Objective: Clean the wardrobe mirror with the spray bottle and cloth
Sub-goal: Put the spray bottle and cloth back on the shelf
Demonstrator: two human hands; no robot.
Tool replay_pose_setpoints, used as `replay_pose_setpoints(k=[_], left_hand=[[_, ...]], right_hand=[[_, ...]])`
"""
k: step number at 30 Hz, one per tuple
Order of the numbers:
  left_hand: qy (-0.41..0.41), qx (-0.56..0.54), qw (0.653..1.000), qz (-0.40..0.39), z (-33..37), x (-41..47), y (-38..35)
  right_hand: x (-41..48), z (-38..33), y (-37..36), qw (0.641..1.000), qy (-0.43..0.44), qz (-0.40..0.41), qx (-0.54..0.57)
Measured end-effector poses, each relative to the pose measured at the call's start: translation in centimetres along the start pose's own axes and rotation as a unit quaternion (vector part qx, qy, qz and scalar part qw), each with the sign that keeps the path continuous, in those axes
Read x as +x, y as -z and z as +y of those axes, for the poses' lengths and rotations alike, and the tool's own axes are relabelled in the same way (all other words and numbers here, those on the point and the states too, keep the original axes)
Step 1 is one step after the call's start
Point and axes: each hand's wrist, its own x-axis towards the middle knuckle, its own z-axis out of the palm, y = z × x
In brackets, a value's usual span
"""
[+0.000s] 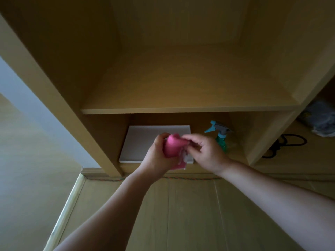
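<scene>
Grey-white painted wall [27,113] on the far left, and right beside it rises the tan wooden side panel [54,91] of an open wardrobe. We're looking forward and down into the compartments. A long tan wooden shelf [181,111] runs across the middle, and in the low compartment under it a flat white rectangular board [141,142] lies on the bottom, pushed toward the left wall of that space. In front of that board, both bare forearms reach in from the bottom edge. The left hand [157,156] is up with its fingers curled round a crumpled bright pink cloth [172,145], gripping the bundle from the left side. A paler, whitish bit of the fabric hangs below the fist. The right hand [208,151] meets it from the other side, fingertips pinching the top right edge of the same pink cloth, so both hands are on it at once, held above the compartment floor. Just behind the right hand, in the right part of the same low compartment, stands the clear green plastic spray bottle with its teal trigger and grey head [222,136], upright, nozzle pointing left, nobody touching it. Past the next upright, a looped black cable [290,144] lies in the neighbouring compartment, and at the far right edge sits a crumpled grey bundle [320,120], too blurred to identify. Below it all runs pale wood-grain flooring [190,205].
</scene>
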Motion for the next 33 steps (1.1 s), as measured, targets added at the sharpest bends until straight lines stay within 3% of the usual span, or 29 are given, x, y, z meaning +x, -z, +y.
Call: replay_pose_setpoints(k=[3,6,11,15,20,24,26,30,33], left_hand=[[0.001,0.016,1.0,-0.002,0.1,-0.4,1.2],[-0.02,0.007,1.0,-0.013,-0.1,-0.9,1.9],[-0.065,0.066,0.995,0.033,-0.2,-0.9,2.1],[-0.08,0.083,0.992,0.055,0.0,-1.0,2.6],[-0.071,0.128,0.988,0.05,0.6,-0.5,2.2],[-0.045,0.162,0.983,0.075,0.9,0.1,2.7],[-0.039,0.177,0.981,0.072,0.8,0.3,3.1],[-0.022,0.215,0.974,0.07,0.2,0.4,3.2],[-0.006,0.193,0.979,0.068,-0.4,0.7,3.4]], right_hand=[[0.4,0.3,0.4,0.993,-0.094,0.042,0.062],[0.4,0.3,0.3,0.988,-0.122,0.038,0.083],[0.3,0.0,-0.2,0.986,-0.153,0.002,0.071],[0.4,-0.4,-0.2,0.968,-0.219,-0.094,0.076],[0.3,-1.8,-1.1,0.962,-0.143,-0.229,0.052],[0.4,-2.4,-2.7,0.964,-0.167,-0.154,0.139],[0.7,-2.2,-3.1,0.969,-0.18,-0.117,0.125],[1.0,-1.9,-3.6,0.958,-0.212,-0.149,0.126],[1.5,-1.7,-4.0,0.967,-0.212,-0.131,0.052]])
